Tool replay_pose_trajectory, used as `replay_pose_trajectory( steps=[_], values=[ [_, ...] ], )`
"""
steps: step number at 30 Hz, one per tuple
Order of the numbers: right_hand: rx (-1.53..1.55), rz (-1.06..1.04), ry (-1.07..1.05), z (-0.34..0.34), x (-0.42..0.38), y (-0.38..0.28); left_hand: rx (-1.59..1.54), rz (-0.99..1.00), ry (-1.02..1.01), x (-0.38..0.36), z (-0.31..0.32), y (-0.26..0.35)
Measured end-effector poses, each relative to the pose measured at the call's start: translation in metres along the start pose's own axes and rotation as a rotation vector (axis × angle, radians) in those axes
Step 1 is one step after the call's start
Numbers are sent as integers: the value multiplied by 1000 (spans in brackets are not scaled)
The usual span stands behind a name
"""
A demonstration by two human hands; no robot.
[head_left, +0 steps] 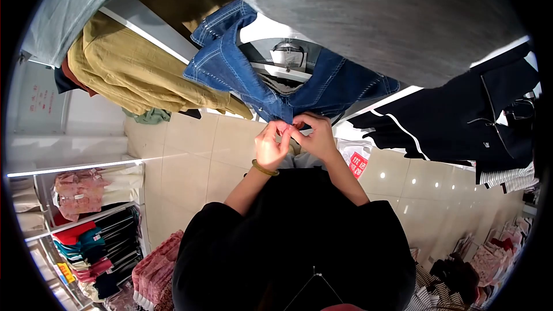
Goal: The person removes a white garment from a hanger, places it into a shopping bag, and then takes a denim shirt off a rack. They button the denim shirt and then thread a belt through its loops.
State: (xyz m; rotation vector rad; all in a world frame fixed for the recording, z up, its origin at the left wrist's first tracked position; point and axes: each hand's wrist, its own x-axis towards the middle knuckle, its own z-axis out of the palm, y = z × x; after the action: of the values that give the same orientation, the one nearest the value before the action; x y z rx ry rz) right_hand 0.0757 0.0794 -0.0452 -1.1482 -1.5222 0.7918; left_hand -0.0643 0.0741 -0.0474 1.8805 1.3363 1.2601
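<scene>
A blue denim jacket (227, 63) with pale stitching hangs in front of me, its collar spread wide around the neck opening. Both my hands meet at the front edge of the denim, just below the collar. My left hand (271, 147), with a bangle on the wrist, pinches the fabric edge with thumb and forefinger. Close beside it, my right hand (314, 135) has its fingers bent and closed on the same edge. The fingertips nearly touch and hide whatever small part lies between them. A hanger hook and clip (288, 55) show through the neck opening.
A mustard shirt (124, 60) hangs at the left, and a dark navy jacket (461, 118) hangs at the right. Grey fabric (368, 11) fills the top. A white bag with a red label (357, 164) is near my right forearm. Shelves of folded clothes (86, 242) stand lower left.
</scene>
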Motion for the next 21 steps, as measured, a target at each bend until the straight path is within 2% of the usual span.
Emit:
replay_pose_trajectory(
  steps=[6, 8, 15, 17, 21],
  values=[
    [-103, -104, 42, 1, 1, -5, -9, -7, 7, 1, -1, 2],
    [-110, -93, 48, 1, 1, -7, -78, -142, 14, 1, -1, 3],
    [-57, -47, 110, 2, 2, -16, -122, -158, -54, 2, -8, -5],
    [-49, -49, 109, 3, 2, -15, -531, -312, -123, 2, -8, -9],
    [-45, -82, 95, 5, -1, -6, -704, -399, -262, 8, -17, -18]
  ],
)
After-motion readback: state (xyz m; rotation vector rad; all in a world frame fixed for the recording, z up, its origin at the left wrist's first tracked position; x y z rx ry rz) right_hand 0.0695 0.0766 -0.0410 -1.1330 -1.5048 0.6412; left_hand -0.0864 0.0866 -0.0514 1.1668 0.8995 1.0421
